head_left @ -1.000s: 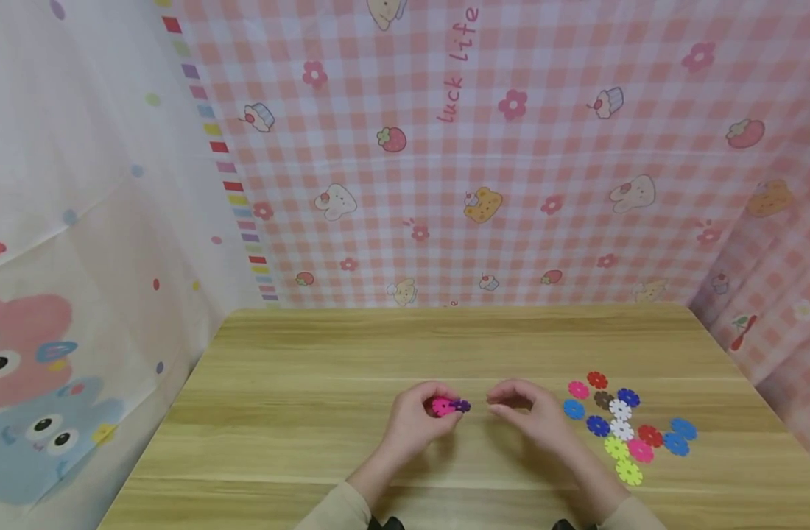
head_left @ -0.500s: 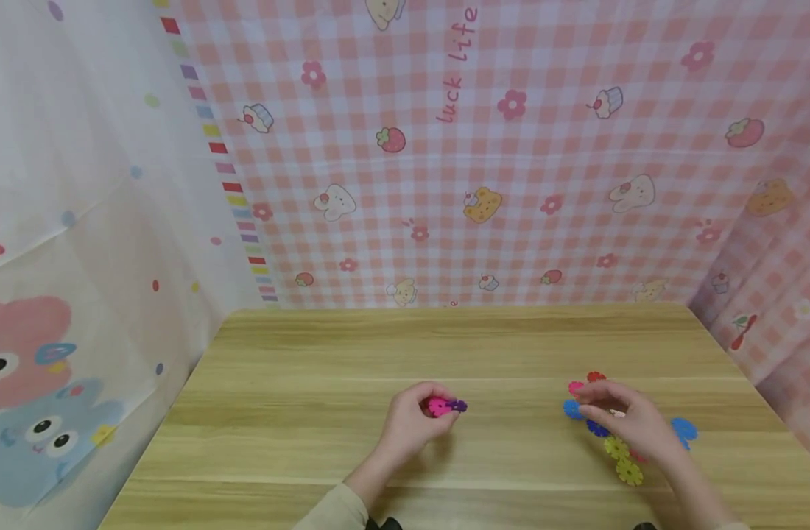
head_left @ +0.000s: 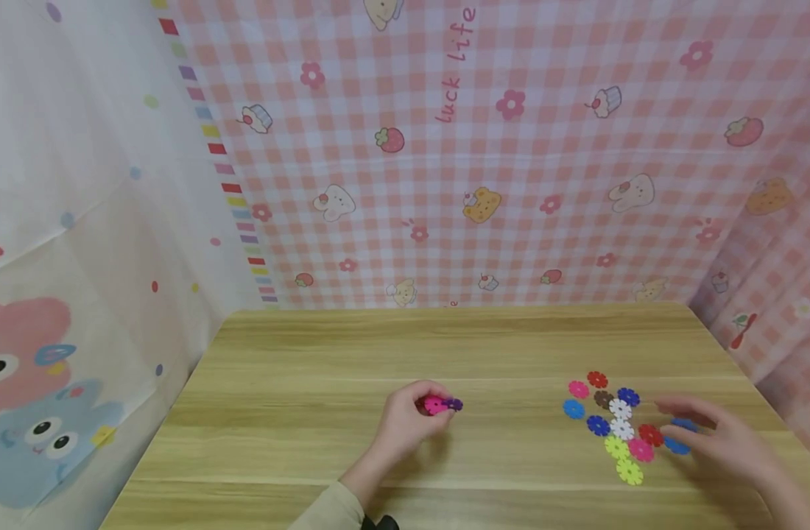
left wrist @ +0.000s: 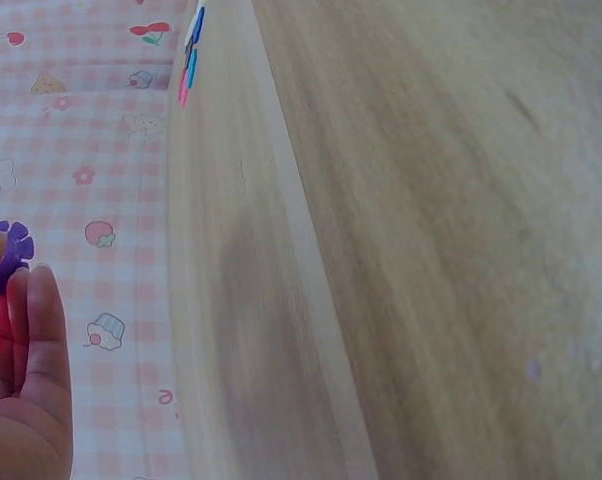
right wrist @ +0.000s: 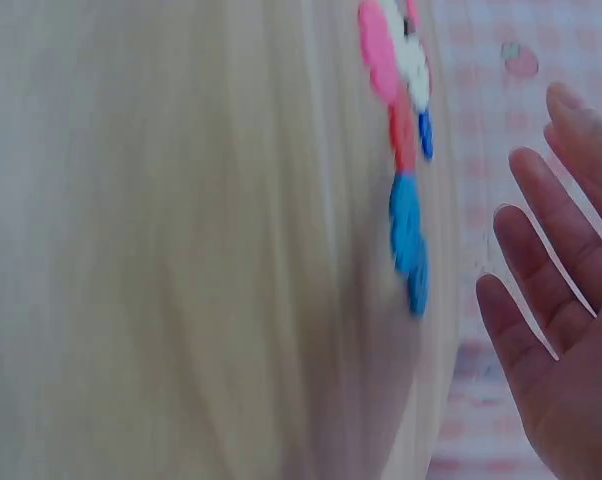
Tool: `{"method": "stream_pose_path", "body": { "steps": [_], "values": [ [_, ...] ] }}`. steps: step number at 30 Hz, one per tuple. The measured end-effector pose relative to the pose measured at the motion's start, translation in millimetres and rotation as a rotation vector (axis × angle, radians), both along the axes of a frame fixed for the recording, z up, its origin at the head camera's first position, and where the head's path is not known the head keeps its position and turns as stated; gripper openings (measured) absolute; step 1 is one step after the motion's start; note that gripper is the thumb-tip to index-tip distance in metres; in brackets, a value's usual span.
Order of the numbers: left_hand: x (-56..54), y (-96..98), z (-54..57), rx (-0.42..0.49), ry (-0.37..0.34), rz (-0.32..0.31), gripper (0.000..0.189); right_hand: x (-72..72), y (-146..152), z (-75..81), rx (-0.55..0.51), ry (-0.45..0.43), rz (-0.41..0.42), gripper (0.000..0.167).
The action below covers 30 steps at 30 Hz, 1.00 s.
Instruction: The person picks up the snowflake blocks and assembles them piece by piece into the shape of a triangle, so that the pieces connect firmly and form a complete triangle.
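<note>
Between thumb and fingers my left hand [head_left: 405,421] pinches a pink snowflake disc [head_left: 435,405] joined to a purple snowflake disc [head_left: 453,404], over the middle of the table. In the left wrist view the purple disc [left wrist: 15,252] stands upright between thumb and fingertips, the pink one partly cut off by the frame. My right hand [head_left: 723,438] hovers at the right end of the loose discs, nearest two light blue snowflake discs [head_left: 677,442] that it partly covers. Its fingers are spread and hold nothing, as the right wrist view shows.
Loose snowflake discs lie flat on the wooden table [head_left: 312,442]: a brown disc [head_left: 603,399], white disc [head_left: 621,429], yellow-green disc [head_left: 629,472], red disc [head_left: 597,380] and several others. A pink checked cloth [head_left: 484,162] hangs behind the table.
My right hand has moved right, from near the left hand, across the loose discs to the light blue ones. The left hand keeps its pinch on the joined discs, shifting slightly left.
</note>
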State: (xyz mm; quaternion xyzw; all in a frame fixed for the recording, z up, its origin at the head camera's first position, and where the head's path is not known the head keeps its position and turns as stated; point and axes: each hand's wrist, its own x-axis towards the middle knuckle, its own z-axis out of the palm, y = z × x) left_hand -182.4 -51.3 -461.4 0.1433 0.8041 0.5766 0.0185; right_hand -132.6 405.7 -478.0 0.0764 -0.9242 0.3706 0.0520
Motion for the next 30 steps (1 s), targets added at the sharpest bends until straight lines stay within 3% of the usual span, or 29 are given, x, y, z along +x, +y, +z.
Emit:
{"method": "stream_pose_path", "body": {
  "steps": [5, 12, 18, 30],
  "values": [
    [0.2, -1.0, 1.6, -0.003, 0.009, -0.003, 0.018, 2.8, 18, -6.4, 0.009, 0.034, 0.026, 0.035],
    [0.5, -2.7, 1.4, 0.001, 0.020, -0.006, 0.018, -1.3, 40, -21.3, -0.068, 0.065, 0.112, 0.037],
    [1.0, -3.8, 0.2, 0.006, 0.000, -0.008, 0.018, -1.5, 50, -31.1, -0.019, 0.107, 0.108, 0.038],
    [1.3, -4.2, -2.5, 0.017, -0.002, -0.006, 0.016, -5.8, 56, -36.6, 0.114, 0.107, 0.086, 0.039]
  ]
}}
